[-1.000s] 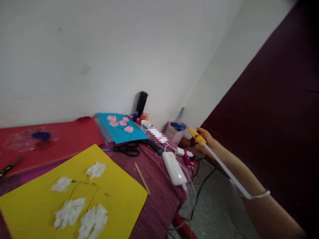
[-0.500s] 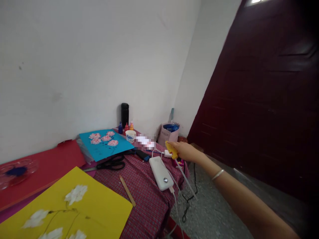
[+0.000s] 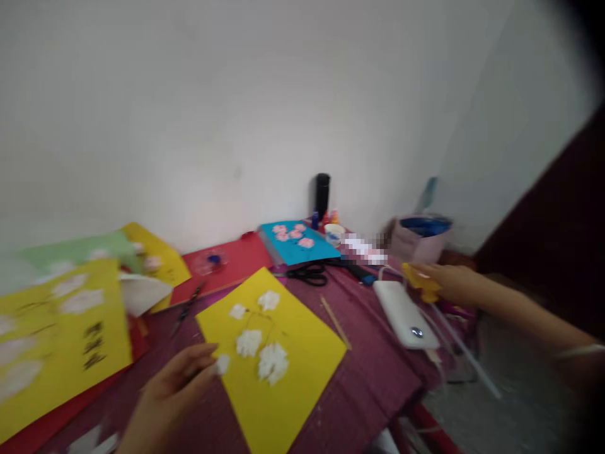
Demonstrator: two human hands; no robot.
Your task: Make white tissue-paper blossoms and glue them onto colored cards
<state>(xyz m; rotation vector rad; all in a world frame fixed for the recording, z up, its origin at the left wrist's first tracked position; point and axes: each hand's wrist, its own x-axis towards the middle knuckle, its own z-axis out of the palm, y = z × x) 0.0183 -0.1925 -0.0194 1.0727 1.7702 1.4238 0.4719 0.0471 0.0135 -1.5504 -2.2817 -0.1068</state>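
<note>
My right hand [image 3: 454,284] is wrapped round a yellow hot glue gun [image 3: 418,280], with a long translucent glue stick [image 3: 466,350] trailing from it towards the lower right. My left hand [image 3: 174,391] is at the left edge of a yellow card [image 3: 307,353], its fingers bent towards the thumb. A small white paper piece [image 3: 222,364] shows at its fingertips and seems pinched there, though blur softens it. White crumpled-paper flowers [image 3: 273,364] and thin drawn stems are on the card.
A white power bank [image 3: 401,315] with cables lies near the glue gun. Black scissors [image 3: 309,273], a wooden stick [image 3: 336,323], a pen [image 3: 186,309] and a blue flower card [image 3: 302,246] lie on the cloth. More yellow cards [image 3: 104,315] stand at left; a pink bag [image 3: 418,243] stands behind.
The view has swung left, bringing more cards into sight. My left hand has come into view at the yellow card. My right hand still holds the glue gun.
</note>
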